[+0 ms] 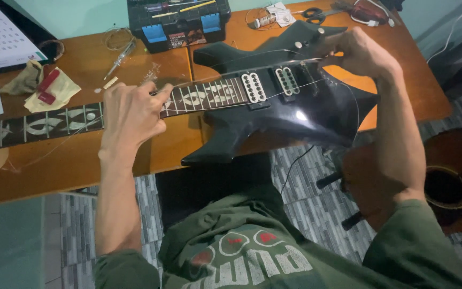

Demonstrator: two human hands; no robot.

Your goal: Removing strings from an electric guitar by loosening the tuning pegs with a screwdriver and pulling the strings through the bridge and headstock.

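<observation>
While the black electric guitar (295,107) lay face up across the wooden bench (70,160), its pointed body hung off the near edge toward five o'clock and its neck (81,119) ran out toward nine o'clock. The left hand (132,115) rested on the fretboard near the middle of the neck, fingers curled, with thumb and forefinger pinched at a thin string (215,80) — how firmly, I could not tell. The right hand (362,53) sat at two o'clock on the body's far end, beside the bridge, fingers bent down onto the hardware there; whether it gripped anything was hidden. Two white-framed pickups (271,84) showed between the hands, and a loose wire (295,166) trailed off the body's lower edge toward the tiled floor (306,203). At twelve o'clock stood a black toolbox with blue latches (177,21) — at one o'clock, scissors (316,12) and a small coil of string (263,20). At ten o'clock lay a yellow cloth (54,91) with a red tool on it. An acoustic guitar (450,182) stood at four o'clock.
</observation>
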